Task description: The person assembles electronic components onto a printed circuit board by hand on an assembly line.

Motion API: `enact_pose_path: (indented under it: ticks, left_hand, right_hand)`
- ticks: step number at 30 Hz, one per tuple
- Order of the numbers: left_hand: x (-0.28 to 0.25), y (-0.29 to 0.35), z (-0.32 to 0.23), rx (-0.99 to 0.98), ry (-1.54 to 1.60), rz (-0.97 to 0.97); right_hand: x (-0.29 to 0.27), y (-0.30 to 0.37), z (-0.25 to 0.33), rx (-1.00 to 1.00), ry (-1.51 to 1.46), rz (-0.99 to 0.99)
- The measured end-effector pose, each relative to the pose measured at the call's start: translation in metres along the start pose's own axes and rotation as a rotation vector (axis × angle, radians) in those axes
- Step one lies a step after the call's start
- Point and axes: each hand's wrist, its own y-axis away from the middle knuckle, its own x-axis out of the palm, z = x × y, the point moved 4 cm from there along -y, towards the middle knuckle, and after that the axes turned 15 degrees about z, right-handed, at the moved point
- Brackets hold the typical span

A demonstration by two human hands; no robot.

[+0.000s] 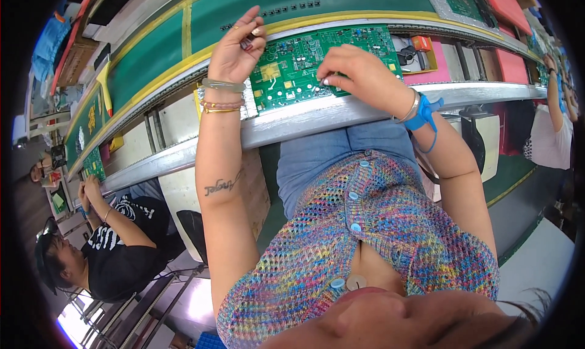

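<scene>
A large green circuit board (298, 59) with many small parts on it lies across the rails of the bench in front of me. Above its left end is my left hand (236, 49), palm turned up and fingers curled round a small dark part (247, 43). My right hand (359, 74) is over the board's right half, its fingertips pinched together close to the board's surface near the front edge. Whatever sits between those fingertips is too small to tell. Beyond the board, a row of small black components (294, 8) stands on the green mat (225, 7).
A metal rail (304, 116) runs along the bench's near side. Right of the board lies a yellow box (431, 59) with a red item and cables. A yellow-handled tool (105, 87) rests at left. Co-workers sit at both sides; the left person (122, 239) handles another board (92, 165).
</scene>
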Motion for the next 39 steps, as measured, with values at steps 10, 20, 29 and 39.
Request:
enact_pose_path:
  ticks: [10, 20, 29, 39]
  left_hand:
    - [0.003, 0.004, -0.003, 0.088, -0.155, -0.106]
    - [0.029, 0.006, 0.011, -0.132, -0.7, 0.12]
    - [0.039, 0.009, 0.028, -0.507, -0.791, 0.295]
    - [-0.018, 0.009, -0.039, 0.34, 0.059, 0.003]
  right_hand:
    - [0.01, 0.001, -0.001, -0.024, 0.146, -0.005]
    - [-0.002, -0.006, 0.008, -0.051, 0.117, 0.046]
    - [-0.024, -0.031, 0.004, 0.032, -0.275, -0.204]
    - [-0.007, -0.056, 0.034, 0.043, -0.3, -0.16]
